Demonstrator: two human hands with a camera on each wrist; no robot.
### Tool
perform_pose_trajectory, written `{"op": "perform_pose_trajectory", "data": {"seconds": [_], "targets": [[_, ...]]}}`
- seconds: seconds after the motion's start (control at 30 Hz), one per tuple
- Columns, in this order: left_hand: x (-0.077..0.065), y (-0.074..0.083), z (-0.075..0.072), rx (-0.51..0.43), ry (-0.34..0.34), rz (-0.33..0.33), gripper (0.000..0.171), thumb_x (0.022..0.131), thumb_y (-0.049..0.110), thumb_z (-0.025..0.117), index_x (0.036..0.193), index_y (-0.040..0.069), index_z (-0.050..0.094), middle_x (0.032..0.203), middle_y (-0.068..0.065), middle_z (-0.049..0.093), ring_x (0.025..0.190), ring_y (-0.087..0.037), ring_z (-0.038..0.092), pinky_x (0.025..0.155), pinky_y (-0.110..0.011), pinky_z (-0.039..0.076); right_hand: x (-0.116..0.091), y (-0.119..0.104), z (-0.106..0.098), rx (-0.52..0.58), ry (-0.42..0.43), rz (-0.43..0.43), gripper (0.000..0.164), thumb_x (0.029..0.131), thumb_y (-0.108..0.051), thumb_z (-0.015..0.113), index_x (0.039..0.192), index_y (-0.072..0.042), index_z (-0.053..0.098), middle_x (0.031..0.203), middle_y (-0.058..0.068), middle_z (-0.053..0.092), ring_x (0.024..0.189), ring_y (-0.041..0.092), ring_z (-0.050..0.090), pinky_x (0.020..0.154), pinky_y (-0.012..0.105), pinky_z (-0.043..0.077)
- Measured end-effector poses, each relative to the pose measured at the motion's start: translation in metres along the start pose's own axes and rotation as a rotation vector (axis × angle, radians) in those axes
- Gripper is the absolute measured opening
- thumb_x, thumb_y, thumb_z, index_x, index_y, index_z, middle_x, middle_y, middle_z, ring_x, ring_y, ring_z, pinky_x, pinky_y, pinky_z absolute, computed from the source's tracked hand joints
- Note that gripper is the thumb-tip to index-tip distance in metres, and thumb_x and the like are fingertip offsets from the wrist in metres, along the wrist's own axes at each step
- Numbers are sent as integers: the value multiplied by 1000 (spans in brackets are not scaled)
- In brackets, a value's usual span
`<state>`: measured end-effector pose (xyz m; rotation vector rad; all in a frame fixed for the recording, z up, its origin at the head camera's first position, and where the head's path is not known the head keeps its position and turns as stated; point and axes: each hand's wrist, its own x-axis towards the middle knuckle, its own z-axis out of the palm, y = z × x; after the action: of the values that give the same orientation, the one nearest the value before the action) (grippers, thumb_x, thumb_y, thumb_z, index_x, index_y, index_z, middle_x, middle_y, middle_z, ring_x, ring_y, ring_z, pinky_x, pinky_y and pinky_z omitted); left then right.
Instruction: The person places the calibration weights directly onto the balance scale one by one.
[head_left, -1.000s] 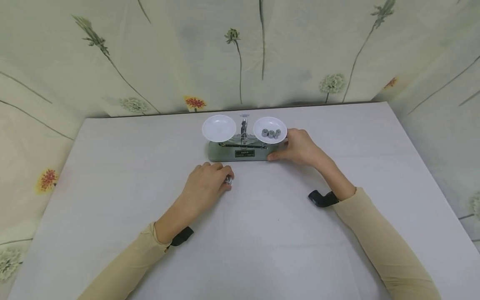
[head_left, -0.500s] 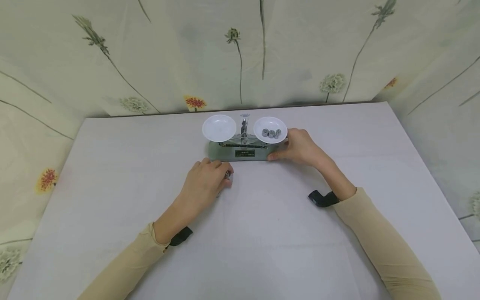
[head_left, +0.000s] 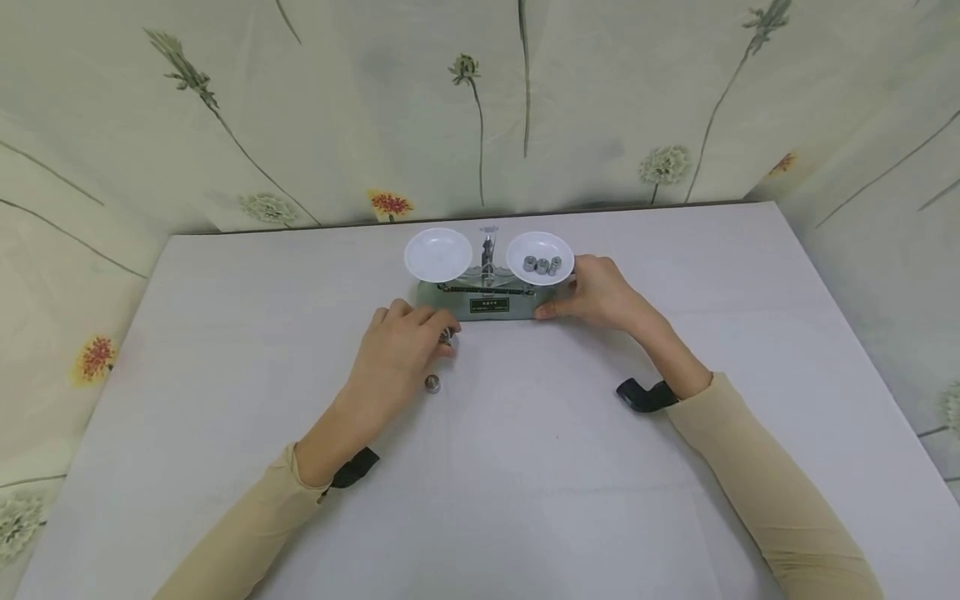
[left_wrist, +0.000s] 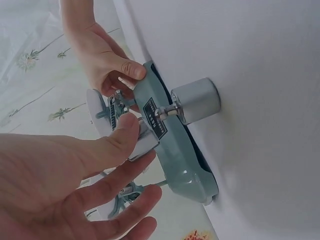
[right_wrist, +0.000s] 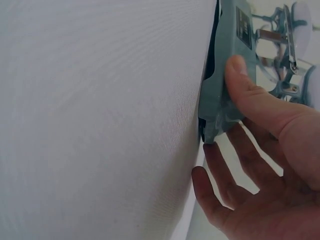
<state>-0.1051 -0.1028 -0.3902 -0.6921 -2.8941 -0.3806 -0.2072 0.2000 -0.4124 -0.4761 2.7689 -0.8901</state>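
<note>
My left hand (head_left: 392, 354) pinches a metal balance weight (left_wrist: 144, 142) between thumb and index finger, in front of the left part of a green balance scale (head_left: 453, 307). Its other fingers spread loosely in the left wrist view. A second knobbed weight (head_left: 432, 383) stands upright on the table just below that hand. At the scale's right end, my right hand (head_left: 606, 293) grips the base, thumb on the front face and fingers behind. Three small weights (head_left: 542, 267) sit in the right white pan (head_left: 540, 242). The left white pan (head_left: 438, 254) holds nothing.
The scale stands near the back edge of a white-covered table (head_left: 525, 467). Behind it hangs a flower-printed curtain (head_left: 585, 100). A black strap (head_left: 643, 397) shows at the right wrist, another strap (head_left: 355, 468) at the left.
My left hand has lifted a weight and moved up and slightly left, toward the scale. The second weight has come into view below it. My right hand stays on the base.
</note>
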Motion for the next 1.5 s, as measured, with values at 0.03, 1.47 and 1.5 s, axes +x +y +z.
{"op": "perform_pose_trajectory", "data": {"seconds": [0.03,1.47,1.5], "targets": [[0,0,-1,-2,-1,-3,27,92,27,83,117,19,75,115,0,81,99,-29,64,82,-40,48,0,0,0,-2,0,1,73,77,-25,99,141,-11,66,136,17,74,116,38,68,100,56,52],[27,-17,-49,-81,258,-24,34,91,25,81,122,13,73,108,-12,78,98,-41,63,87,-51,52,1,-1,0,1,-3,14,73,77,-26,99,140,-11,66,133,16,75,106,34,64,93,50,50],[29,-17,-49,-85,253,-28,34,91,26,80,122,13,73,108,-12,78,99,-41,63,88,-51,52,1,-1,0,-2,-4,17,72,77,-27,99,140,-11,66,131,16,75,103,34,63,91,48,49]]}}
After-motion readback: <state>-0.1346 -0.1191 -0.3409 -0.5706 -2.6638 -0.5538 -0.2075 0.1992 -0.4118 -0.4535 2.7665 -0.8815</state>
